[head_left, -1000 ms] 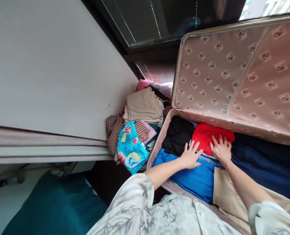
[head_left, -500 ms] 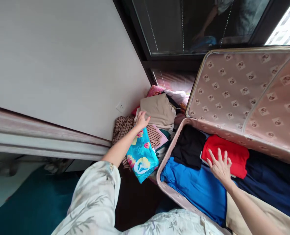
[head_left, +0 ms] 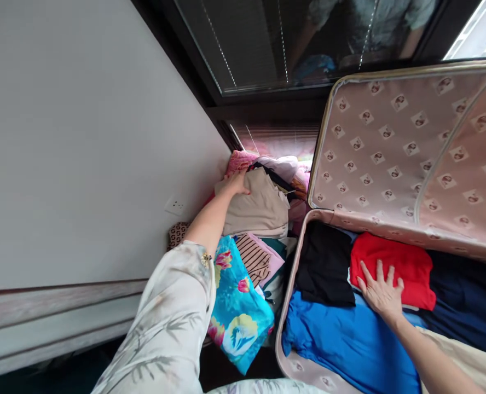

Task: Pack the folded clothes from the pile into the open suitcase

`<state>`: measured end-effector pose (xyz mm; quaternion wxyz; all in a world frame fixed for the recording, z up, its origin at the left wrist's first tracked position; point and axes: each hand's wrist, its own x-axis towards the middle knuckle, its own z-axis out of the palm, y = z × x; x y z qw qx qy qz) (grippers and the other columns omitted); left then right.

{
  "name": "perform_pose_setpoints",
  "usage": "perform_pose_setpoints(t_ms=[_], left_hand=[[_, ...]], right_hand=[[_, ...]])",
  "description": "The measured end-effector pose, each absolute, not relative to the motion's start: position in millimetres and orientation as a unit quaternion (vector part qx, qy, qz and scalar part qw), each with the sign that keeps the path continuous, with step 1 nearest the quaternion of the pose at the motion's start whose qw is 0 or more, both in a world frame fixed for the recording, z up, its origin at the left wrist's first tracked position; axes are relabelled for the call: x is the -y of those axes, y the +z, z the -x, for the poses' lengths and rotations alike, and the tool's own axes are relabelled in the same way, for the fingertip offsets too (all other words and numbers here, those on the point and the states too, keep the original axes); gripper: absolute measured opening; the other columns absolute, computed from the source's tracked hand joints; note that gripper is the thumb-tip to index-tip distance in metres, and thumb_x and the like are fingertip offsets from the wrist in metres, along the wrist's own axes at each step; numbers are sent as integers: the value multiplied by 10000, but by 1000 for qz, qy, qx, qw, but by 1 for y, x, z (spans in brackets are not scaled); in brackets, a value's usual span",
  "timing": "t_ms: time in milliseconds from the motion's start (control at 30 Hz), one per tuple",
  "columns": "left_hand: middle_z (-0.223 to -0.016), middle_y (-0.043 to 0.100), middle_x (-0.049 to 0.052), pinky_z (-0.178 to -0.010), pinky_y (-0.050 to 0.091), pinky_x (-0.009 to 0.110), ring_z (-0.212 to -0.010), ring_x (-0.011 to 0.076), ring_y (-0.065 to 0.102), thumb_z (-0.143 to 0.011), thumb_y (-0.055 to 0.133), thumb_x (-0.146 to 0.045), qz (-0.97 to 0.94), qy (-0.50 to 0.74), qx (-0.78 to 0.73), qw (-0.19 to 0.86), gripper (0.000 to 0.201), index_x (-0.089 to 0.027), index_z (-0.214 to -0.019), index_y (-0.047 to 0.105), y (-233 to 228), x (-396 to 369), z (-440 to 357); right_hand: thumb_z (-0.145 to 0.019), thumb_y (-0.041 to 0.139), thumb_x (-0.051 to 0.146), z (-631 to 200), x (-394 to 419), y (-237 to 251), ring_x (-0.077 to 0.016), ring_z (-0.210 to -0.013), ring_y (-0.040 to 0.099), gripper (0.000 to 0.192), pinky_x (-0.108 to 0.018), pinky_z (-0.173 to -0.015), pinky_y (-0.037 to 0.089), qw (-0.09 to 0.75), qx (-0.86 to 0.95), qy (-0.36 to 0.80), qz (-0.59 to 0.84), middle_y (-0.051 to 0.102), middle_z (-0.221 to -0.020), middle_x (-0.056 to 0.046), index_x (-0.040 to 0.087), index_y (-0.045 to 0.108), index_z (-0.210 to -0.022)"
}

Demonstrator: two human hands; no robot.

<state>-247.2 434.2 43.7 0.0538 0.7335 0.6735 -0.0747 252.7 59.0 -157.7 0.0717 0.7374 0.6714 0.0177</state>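
My left hand (head_left: 238, 183) lies on the upper left part of a folded beige garment (head_left: 257, 205) on the clothes pile. Its thumb is apart from the fingers, whose tips are partly hidden at the far edge. Below that arm a turquoise floral cloth (head_left: 243, 312) hangs over the front of the pile, beside a striped brown piece (head_left: 253, 260). My right hand (head_left: 380, 290) rests with fingers spread on a folded red garment (head_left: 403, 262) in the open suitcase (head_left: 286, 334). Around it lie a black garment (head_left: 323, 265) and a blue one (head_left: 345, 339).
The patterned suitcase lid (head_left: 391, 148) stands upright against the dark window frame (head_left: 276, 117). Navy clothing (head_left: 468, 306) and beige cloth (head_left: 468, 353) fill the right side. A white wall (head_left: 82, 137) with a socket (head_left: 174, 206) borders the pile on the left.
My left hand has moved further back over the beige garment, away from the turquoise cloth. My right hand stays spread at the red garment. The view has shifted.
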Motion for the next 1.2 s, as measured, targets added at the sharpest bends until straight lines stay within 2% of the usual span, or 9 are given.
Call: perform_pose_setpoints(t_ms=[67, 167, 233, 300, 433, 567, 700, 967, 1200], left_hand=[[-1492, 502, 210, -1095, 388, 536, -1322, 364, 465, -701, 941, -376, -738, -74, -670, 22, 958, -159, -1505, 469, 42, -430, 251], [-1298, 629, 186, -1025, 414, 491, -1201, 341, 523, -804, 863, -384, -770, -46, -634, -64, 594, -127, -1287, 633, 40, -408, 255], [-1152, 678, 166, -980, 419, 487, -1134, 337, 544, -886, 769, -355, -802, -27, -585, -117, 340, -141, -1137, 689, 35, -390, 256], [-1108, 688, 150, -963, 414, 493, -1105, 329, 551, -955, 645, -288, -830, -20, -539, -145, 157, -181, -1049, 710, 28, -371, 258], [-1164, 696, 136, -962, 415, 482, -1081, 288, 574, -996, 470, -167, -856, 19, -489, -168, 271, -232, -995, 733, 8, -341, 264], [-1147, 711, 125, -959, 431, 466, -1081, 275, 594, -1014, 464, -182, -858, 73, -469, -198, 298, -252, -966, 750, -7, -321, 273], [-1186, 710, 115, -1022, 424, 458, -1150, 265, 595, -1007, 494, -177, -852, 97, -474, -203, 277, -267, -1027, 756, -10, -309, 276], [-1433, 621, 132, -1095, 400, 508, -1332, 295, 532, -1046, 404, -167, -827, 9, -551, -115, 392, -282, -1238, 725, 8, -294, 273], [-1424, 610, 167, -1093, 421, 460, -1236, 298, 581, -1016, 375, -112, -815, -12, -573, -86, 446, -225, -1337, 664, 13, -297, 270]], right_hand=[[-1031, 380, 502, -252, -60, -158, -491, -1535, 199, 612, -706, -1086, 282, 75, -667, 12, -741, 260, -1700, -174, 363, 359, -1626], [-1036, 368, 487, -252, -60, -158, -490, -1543, 171, 598, -707, -1093, 283, 66, -667, 5, -742, 283, -1691, -170, 352, 383, -1618], [-1040, 371, 472, -251, -60, -156, -493, -1549, 151, 583, -700, -1098, 285, 57, -668, 8, -742, 294, -1684, -178, 331, 421, -1603], [-1040, 385, 458, -250, -59, -155, -493, -1553, 142, 575, -693, -1096, 287, 51, -669, 12, -742, 301, -1680, -183, 321, 436, -1596], [-1023, 444, 431, -248, -56, -154, -490, -1551, 151, 606, -700, -1094, 279, 34, -668, 3, -743, 254, -1703, -175, 315, 393, -1616], [-1025, 433, 427, -248, -56, -156, -491, -1553, 145, 618, -703, -1090, 279, 25, -667, 5, -745, 244, -1706, -181, 305, 370, -1628], [-1039, 387, 449, -249, -55, -157, -499, -1555, 133, 610, -699, -1096, 280, 22, -670, 12, -742, 235, -1704, -201, 289, 378, -1627], [-1042, 324, 480, -248, -55, -155, -491, -1559, 127, 617, -708, -1094, 278, 29, -667, 8, -744, 269, -1690, -197, 298, 374, -1630], [-1029, 363, 472, -247, -57, -152, -492, -1557, 133, 595, -685, -1125, 251, 30, -666, -2, -745, 300, -1671, -216, 253, 503, -1564]])
